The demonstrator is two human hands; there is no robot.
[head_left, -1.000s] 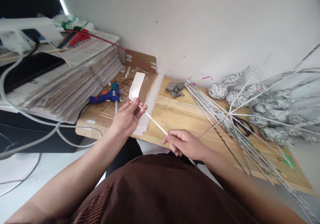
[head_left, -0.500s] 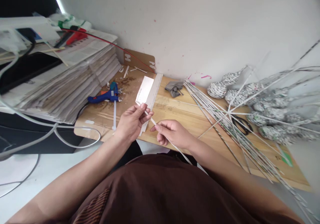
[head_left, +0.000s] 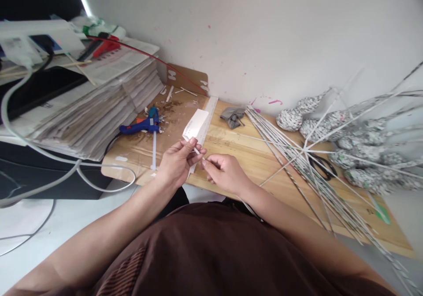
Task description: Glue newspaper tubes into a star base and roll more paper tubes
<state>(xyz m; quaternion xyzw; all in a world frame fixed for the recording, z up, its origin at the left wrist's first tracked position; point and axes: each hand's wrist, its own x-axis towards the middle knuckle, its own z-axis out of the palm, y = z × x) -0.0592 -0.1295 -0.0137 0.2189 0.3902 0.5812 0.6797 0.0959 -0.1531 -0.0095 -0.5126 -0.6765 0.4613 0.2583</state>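
Observation:
Between my two hands runs a thin white rolled paper tube [head_left: 198,151], its tail passing under my right wrist toward my lap. A loose white paper strip [head_left: 197,123] with small print stands up from its upper end, slightly curled. My left hand [head_left: 176,162] pinches the tube where the strip meets it, thumb on top and the other fingers bent. Just to the right, my right hand [head_left: 226,172] grips the tube between thumb and curled fingers. Part of the tube is hidden behind that hand.
Left on cardboard lies a blue glue gun [head_left: 140,125], near a tall newspaper stack [head_left: 125,93]. A grey cloth [head_left: 232,117] and a bundle of paper sticks [head_left: 280,150] lie right, with black scissors [head_left: 322,168] and woven paper forms [head_left: 317,128]. A white ruler-like strip [head_left: 211,110] lies behind my hands.
The loose paper strip stands out shorter and more curled. My right hand has come slightly closer to my left, its fingers more closed. The whole view has shifted a little.

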